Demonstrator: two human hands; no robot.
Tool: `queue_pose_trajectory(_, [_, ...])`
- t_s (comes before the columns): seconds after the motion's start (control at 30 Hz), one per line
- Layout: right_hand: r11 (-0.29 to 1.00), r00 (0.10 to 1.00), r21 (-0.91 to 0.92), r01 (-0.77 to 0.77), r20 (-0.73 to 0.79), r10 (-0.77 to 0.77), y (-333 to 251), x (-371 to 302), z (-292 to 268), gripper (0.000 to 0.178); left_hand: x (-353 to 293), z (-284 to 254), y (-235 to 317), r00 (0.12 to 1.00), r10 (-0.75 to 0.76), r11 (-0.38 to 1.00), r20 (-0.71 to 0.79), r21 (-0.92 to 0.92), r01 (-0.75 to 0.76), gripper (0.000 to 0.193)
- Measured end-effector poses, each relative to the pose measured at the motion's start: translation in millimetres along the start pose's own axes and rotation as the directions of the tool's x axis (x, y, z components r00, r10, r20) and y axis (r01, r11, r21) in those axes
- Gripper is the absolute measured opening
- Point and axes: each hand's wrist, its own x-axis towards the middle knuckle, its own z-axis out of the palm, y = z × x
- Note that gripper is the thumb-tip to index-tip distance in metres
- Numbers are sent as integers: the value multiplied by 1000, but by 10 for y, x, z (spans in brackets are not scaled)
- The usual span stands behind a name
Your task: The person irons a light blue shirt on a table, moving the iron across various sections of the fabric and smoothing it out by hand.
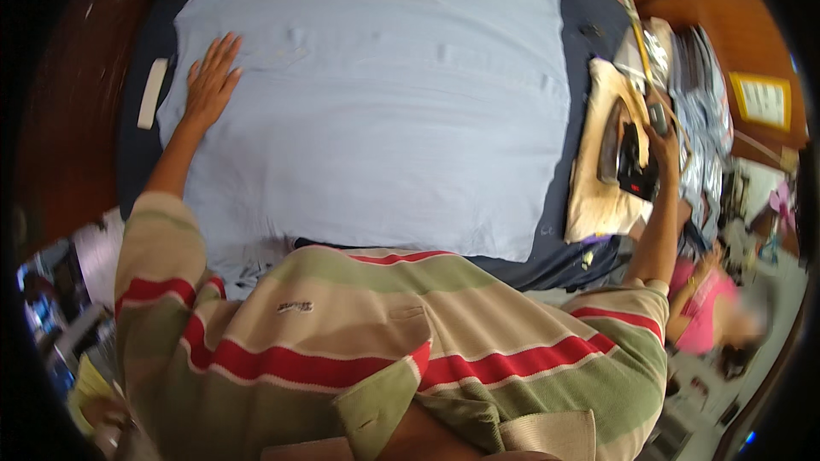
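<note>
A wide light-blue cloth [367, 119], which looks like part of a garment, lies spread in front of me with a few soft creases. My left hand [213, 85] rests on its left part, palm down and fingers stretched out. Off to the right, my right hand [664, 149] is closed at the handle of a dark iron [634, 162]. The iron is over a cream folded cloth pad [588, 192], beside the blue cloth and apart from it. My palm and part of the handle are hidden.
Under the cloth is a dark-covered table [135, 158]. A white strip [153, 94] lies at its left edge. A cord [634, 13] runs down to the iron. Stacked wrapped garments [702, 85] stand beyond the pad. Another person in pink [709, 307] is at the lower right.
</note>
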Motion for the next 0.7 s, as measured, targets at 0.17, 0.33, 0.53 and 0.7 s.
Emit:
queue_pose_trajectory(0.17, [975,989,181,132,47,-142,-72,39,37,52,29,-72,141,999,-22,1000,33,13,22,51])
queue_pose_trajectory(0.33, [915,894,42,402,196,-402,-2225,-537,-126,47,-152,-42,118,990,-119,989,77,99,112,53])
queue_pose_trajectory(0.53, [757,715,224,613,249,-653,-3922,-744,259,44,-35,37,66,991,-119,993,58,32,117,53])
queue_pose_trajectory(0.7, [624,553,146,767,341,-760,-4803,-921,579,37,-14,-31,143,988,-130,990,78,58,126,52])
